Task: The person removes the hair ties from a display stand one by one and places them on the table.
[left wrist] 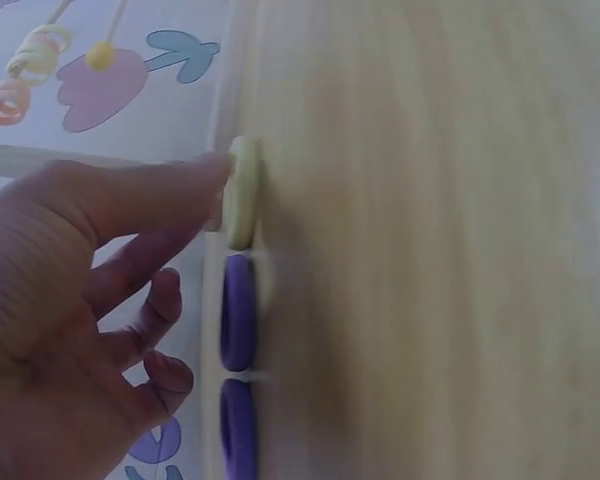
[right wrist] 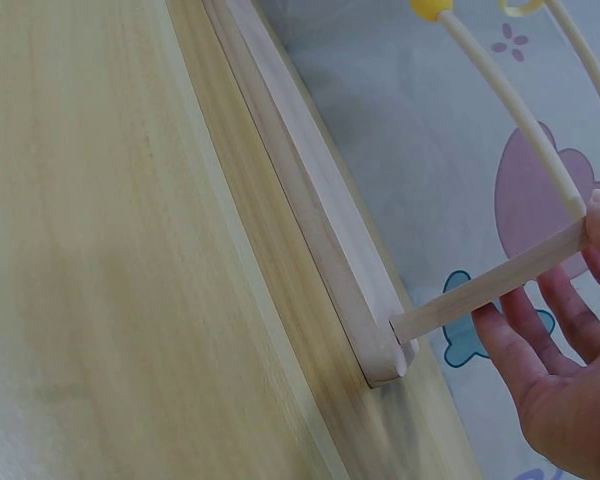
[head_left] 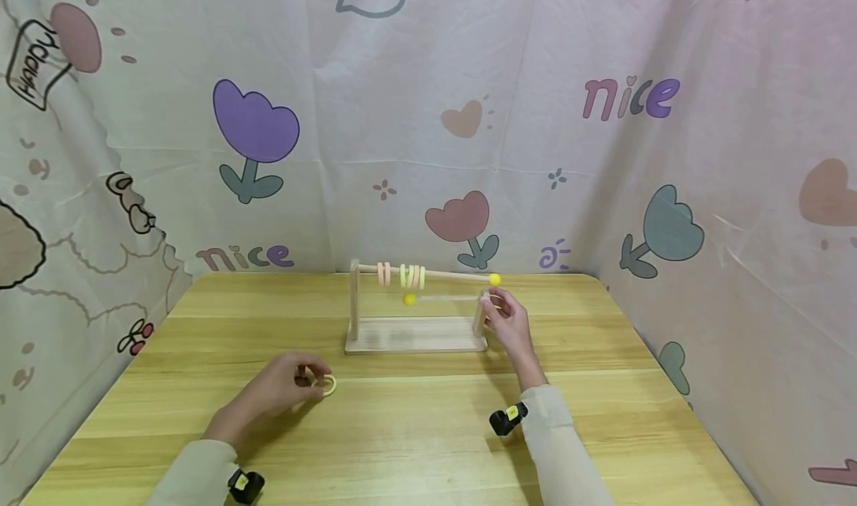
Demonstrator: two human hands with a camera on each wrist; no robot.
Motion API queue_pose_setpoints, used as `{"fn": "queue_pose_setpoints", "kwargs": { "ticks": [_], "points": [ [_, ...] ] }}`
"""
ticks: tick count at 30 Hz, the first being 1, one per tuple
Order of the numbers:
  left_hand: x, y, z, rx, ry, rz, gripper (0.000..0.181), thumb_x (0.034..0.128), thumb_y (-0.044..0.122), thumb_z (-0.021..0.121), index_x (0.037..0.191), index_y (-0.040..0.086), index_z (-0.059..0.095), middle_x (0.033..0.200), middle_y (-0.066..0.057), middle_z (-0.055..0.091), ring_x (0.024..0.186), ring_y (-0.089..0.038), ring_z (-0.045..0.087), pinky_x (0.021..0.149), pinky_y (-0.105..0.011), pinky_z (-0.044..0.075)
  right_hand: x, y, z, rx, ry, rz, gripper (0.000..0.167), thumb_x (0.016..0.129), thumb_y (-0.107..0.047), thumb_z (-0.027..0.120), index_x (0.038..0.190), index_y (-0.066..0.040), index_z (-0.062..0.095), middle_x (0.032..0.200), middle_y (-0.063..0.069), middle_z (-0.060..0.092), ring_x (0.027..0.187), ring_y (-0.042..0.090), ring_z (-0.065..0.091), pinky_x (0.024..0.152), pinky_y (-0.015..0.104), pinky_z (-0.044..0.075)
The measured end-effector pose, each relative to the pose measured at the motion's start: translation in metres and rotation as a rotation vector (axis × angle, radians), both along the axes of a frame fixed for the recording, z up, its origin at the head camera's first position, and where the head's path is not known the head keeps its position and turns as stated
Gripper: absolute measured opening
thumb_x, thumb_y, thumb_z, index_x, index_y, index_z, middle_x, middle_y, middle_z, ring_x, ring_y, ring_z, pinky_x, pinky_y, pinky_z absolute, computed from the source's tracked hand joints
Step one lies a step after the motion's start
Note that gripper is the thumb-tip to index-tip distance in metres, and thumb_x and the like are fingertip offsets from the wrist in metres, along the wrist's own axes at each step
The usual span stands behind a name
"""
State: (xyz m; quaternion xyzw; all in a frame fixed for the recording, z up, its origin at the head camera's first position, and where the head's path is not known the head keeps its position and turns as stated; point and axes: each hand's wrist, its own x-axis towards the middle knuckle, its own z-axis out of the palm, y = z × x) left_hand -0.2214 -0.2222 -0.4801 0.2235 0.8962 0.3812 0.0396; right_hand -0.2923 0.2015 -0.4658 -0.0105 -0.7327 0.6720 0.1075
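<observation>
Between the left hand's [head_left: 288, 381] thumb and forefinger we see a pale yellow ring [left wrist: 242, 195] pinched, the other fingers loosely bent; the right hand's [head_left: 510, 324] thumb and fingers grip the upper end of the right post [right wrist: 490, 283]. The yellow ring is at the tabletop [head_left: 402, 431], in front of the wooden stand's base [head_left: 415, 335] and to its left. Just beside it, we find two purple rings [left wrist: 238, 315] lying in a row. Farther out, pink rings [head_left: 384, 274] and yellow-green rings [head_left: 412, 276] hang on the upper rod [head_left: 455, 275], while the lower rod [head_left: 445, 298] looks bare. We judge the threading partly done: the yellow ring and both purple ones seem left. The left hand hides the purple rings from the head view, and the left wrist view cuts one off at its lower edge. We cannot tell whether the yellow ring is lifted, nor surely count the overlapping yellow-green ones.
</observation>
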Motion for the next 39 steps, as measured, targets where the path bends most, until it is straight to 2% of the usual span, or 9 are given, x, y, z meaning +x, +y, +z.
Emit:
{"fn": "queue_pose_setpoints", "kwargs": {
  "ticks": [6,10,17,25,27,30,34,39],
  "points": [
    [-0.004,-0.006,0.012,0.021,0.134,0.13,0.018,0.0897,0.011,0.079,0.108,0.009,0.077,0.099,0.0,0.076,0.088,-0.007,0.057,0.07,-0.021,0.049,0.0,-0.001,0.0,-0.007,0.004,0.001,0.042,0.105,-0.018,0.062,0.142,-0.001,0.056,0.137,0.028,0.062,0.12,0.035,0.065,0.101,0.051,0.058],
    [-0.008,-0.008,0.023,0.024,0.179,0.177,0.019,0.0922,0.011,0.077,0.111,0.007,0.076,0.108,-0.009,0.077,0.091,-0.01,0.061,0.072,-0.021,0.05,0.0,0.0,-0.001,-0.002,0.006,-0.006,0.041,0.105,-0.019,0.062,0.141,-0.002,0.057,0.135,0.027,0.063,0.119,0.035,0.065,0.099,0.049,0.059],
    [-0.02,-0.008,0.038,0.03,0.182,0.191,0.02,0.0953,0.017,0.075,0.113,0.01,0.075,0.113,-0.011,0.077,0.097,-0.02,0.067,0.077,-0.022,0.055,0.0,0.001,-0.001,0.001,0.008,-0.014,0.04,0.104,-0.02,0.063,0.14,-0.003,0.059,0.134,0.025,0.065,0.115,0.031,0.067,0.096,0.045,0.061],
    [-0.037,-0.004,0.054,0.067,0.185,0.186,0.025,0.0986,0.021,0.072,0.12,0.008,0.073,0.121,-0.015,0.075,0.104,-0.028,0.07,0.079,-0.023,0.057,-0.001,0.0,-0.001,0.001,0.001,-0.007,0.04,0.104,-0.019,0.063,0.141,-0.003,0.058,0.136,0.026,0.063,0.117,0.031,0.066,0.097,0.045,0.06],
    [-0.042,-0.002,0.058,0.075,0.182,0.188,0.028,0.1003,0.024,0.069,0.124,0.009,0.071,0.125,-0.015,0.073,0.107,-0.03,0.07,0.083,-0.027,0.058,0.0,-0.001,-0.001,0.001,0.002,-0.005,0.041,0.104,-0.02,0.063,0.141,-0.003,0.058,0.137,0.026,0.063,0.117,0.031,0.066,0.098,0.046,0.06],
    [-0.048,0.003,0.065,0.091,0.174,0.188,0.034,0.1027,0.029,0.066,0.131,0.009,0.068,0.13,-0.016,0.071,0.114,-0.034,0.069,0.089,-0.04,0.059,0.001,-0.001,0.0,-0.003,0.002,-0.003,0.041,0.104,-0.02,0.063,0.141,-0.002,0.057,0.136,0.026,0.063,0.118,0.032,0.065,0.098,0.048,0.059],
    [-0.057,0.013,0.074,0.122,0.158,0.178,0.043,0.1051,0.034,0.061,0.142,0.012,0.059,0.137,-0.017,0.066,0.122,-0.039,0.066,0.097,-0.055,0.057,0.001,-0.001,0.0,-0.006,-0.001,0.0,0.041,0.104,-0.019,0.062,0.141,-0.002,0.057,0.137,0.026,0.063,0.119,0.033,0.065,0.098,0.047,0.059],
    [-0.066,0.026,0.082,0.195,0.148,0.157,0.05,0.1059,0.037,0.058,0.151,0.017,0.05,0.141,-0.02,0.061,0.127,-0.044,0.062,0.096,-0.06,0.057,0.0,0.0,0.0,-0.015,-0.002,0.001,0.04,0.105,-0.017,0.062,0.142,-0.002,0.056,0.137,0.027,0.062,0.118,0.032,0.065,0.095,0.041,0.061]
  ]
}}
